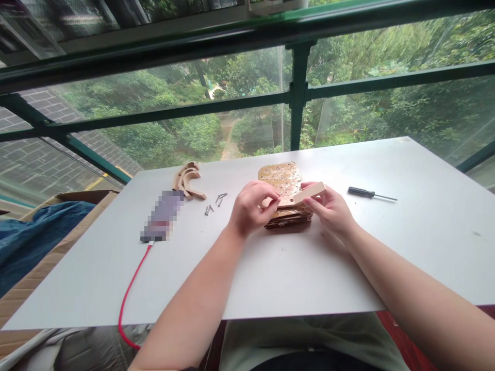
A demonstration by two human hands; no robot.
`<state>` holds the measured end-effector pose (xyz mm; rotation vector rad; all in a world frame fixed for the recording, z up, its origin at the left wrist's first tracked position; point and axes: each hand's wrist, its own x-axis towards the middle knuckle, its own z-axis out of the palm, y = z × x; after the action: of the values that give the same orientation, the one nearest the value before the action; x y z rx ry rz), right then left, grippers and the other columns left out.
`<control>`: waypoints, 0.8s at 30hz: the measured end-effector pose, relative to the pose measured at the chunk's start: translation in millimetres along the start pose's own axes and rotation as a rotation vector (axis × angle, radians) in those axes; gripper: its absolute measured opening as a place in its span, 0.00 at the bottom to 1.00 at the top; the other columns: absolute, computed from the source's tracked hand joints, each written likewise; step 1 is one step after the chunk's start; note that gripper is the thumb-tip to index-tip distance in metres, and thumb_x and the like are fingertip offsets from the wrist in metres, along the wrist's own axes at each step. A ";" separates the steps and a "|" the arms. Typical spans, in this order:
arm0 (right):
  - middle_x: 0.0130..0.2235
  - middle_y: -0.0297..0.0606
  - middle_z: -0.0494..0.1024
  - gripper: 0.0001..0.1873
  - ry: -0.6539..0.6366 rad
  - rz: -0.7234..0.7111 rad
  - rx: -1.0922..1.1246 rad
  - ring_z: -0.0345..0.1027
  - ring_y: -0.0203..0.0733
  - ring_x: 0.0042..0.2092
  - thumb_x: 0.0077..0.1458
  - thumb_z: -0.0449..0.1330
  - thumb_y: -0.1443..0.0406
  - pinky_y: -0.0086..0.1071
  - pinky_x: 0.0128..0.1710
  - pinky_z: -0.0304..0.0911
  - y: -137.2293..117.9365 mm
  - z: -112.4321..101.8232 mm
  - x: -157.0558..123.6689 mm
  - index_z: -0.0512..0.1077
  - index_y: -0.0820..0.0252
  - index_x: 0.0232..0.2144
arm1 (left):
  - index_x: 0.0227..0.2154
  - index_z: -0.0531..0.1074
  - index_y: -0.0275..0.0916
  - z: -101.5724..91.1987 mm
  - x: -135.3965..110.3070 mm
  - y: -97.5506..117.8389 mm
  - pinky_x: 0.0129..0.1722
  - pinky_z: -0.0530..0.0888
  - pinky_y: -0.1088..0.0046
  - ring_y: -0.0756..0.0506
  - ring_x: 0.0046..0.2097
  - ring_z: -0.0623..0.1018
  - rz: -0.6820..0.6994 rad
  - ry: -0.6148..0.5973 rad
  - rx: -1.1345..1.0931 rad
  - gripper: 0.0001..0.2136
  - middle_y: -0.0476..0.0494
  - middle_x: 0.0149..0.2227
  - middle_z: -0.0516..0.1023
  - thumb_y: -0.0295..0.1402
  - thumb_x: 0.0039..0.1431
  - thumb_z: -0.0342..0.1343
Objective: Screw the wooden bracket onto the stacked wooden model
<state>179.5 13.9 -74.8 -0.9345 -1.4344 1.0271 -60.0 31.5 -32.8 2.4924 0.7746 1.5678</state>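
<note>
A pale curved wooden piece (311,192) with a dark hole near its middle is held level between both hands. My left hand (250,207) is closed, thumb and fingers pinched at the piece's left end; whether a small part is also in the pinch cannot be seen. Around the right end, my right hand (329,210) grips with thumb in front and fingers behind. Beneath the wood lies a thick stack of cardboard wrapped in shiny brown tape (280,175), its top dotted with small holes. The hands partly cover this stack.
Left of the stack lie several metal screws (209,209). More curved wooden pieces (189,180) rest at the back left, near a blurred-out phone (162,216) with a red cable (129,288). A black screwdriver (361,192) lies to the right on the white table (290,278).
</note>
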 end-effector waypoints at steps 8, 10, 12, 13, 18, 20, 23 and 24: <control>0.54 0.43 0.76 0.24 0.009 -0.006 -0.026 0.74 0.47 0.49 0.57 0.67 0.53 0.47 0.53 0.72 1.8 -0.4 0.1 0.73 0.54 0.52 | 0.30 0.71 0.40 6.5 -3.9 -3.8 0.35 0.78 0.70 0.47 0.36 0.80 -0.070 0.008 -0.078 0.06 0.46 0.33 0.79 0.23 0.52 0.62; 0.53 0.43 0.77 0.24 0.009 -0.002 -0.034 0.74 0.48 0.50 0.56 0.67 0.52 0.47 0.52 0.73 1.5 -0.3 -0.3 0.73 0.54 0.52 | 0.32 0.71 0.40 7.8 -5.1 -3.6 0.33 0.77 0.72 0.48 0.35 0.80 -0.137 0.021 -0.114 0.08 0.47 0.33 0.78 0.23 0.50 0.62; 0.52 0.43 0.77 0.25 0.010 0.003 -0.042 0.74 0.49 0.51 0.56 0.66 0.51 0.47 0.52 0.74 1.4 -0.2 -0.3 0.73 0.54 0.52 | 0.37 0.70 0.41 9.6 -6.0 -3.0 0.32 0.77 0.74 0.49 0.34 0.80 -0.222 0.049 -0.177 0.13 0.49 0.33 0.77 0.23 0.49 0.63; 0.52 0.43 0.77 0.25 0.011 0.004 -0.044 0.74 0.49 0.51 0.56 0.66 0.51 0.47 0.51 0.74 1.5 -0.2 -0.2 0.73 0.54 0.52 | 0.39 0.69 0.41 10.6 -6.1 -2.7 0.31 0.76 0.75 0.50 0.33 0.79 -0.258 0.063 -0.213 0.15 0.50 0.33 0.76 0.23 0.48 0.63; 0.55 0.43 0.75 0.24 0.016 -0.017 -0.042 0.74 0.48 0.50 0.56 0.66 0.51 0.47 0.52 0.74 2.0 -0.1 0.4 0.73 0.54 0.52 | 0.45 0.68 0.42 15.3 -6.2 -2.4 0.30 0.75 0.78 0.52 0.31 0.77 -0.322 0.077 -0.355 0.20 0.51 0.33 0.75 0.24 0.49 0.64; 0.56 0.43 0.75 0.24 0.015 -0.019 -0.037 0.74 0.48 0.49 0.56 0.66 0.52 0.47 0.52 0.73 1.7 -0.2 0.2 0.74 0.54 0.51 | 0.46 0.68 0.42 16.3 -6.7 -3.1 0.29 0.74 0.78 0.53 0.30 0.76 -0.340 0.077 -0.389 0.20 0.51 0.33 0.75 0.25 0.50 0.64; 0.56 0.44 0.75 0.24 0.010 -0.002 -0.033 0.74 0.49 0.50 0.56 0.67 0.52 0.48 0.52 0.74 1.2 -0.6 -0.1 0.73 0.54 0.52 | 0.48 0.68 0.42 16.5 -8.3 -5.0 0.31 0.76 0.76 0.51 0.33 0.77 -0.377 0.099 -0.388 0.21 0.51 0.33 0.76 0.26 0.51 0.65; 0.56 0.44 0.75 0.24 0.008 0.003 -0.032 0.74 0.49 0.50 0.56 0.67 0.52 0.48 0.52 0.74 1.2 -0.7 -0.1 0.73 0.54 0.52 | 0.48 0.67 0.42 16.2 -8.9 -5.8 0.33 0.76 0.75 0.51 0.34 0.78 -0.391 0.106 -0.378 0.21 0.51 0.33 0.76 0.27 0.51 0.65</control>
<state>180.3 14.2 -76.0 -0.9635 -1.4468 1.0041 -51.1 35.3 -49.6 1.8761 0.8254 1.5395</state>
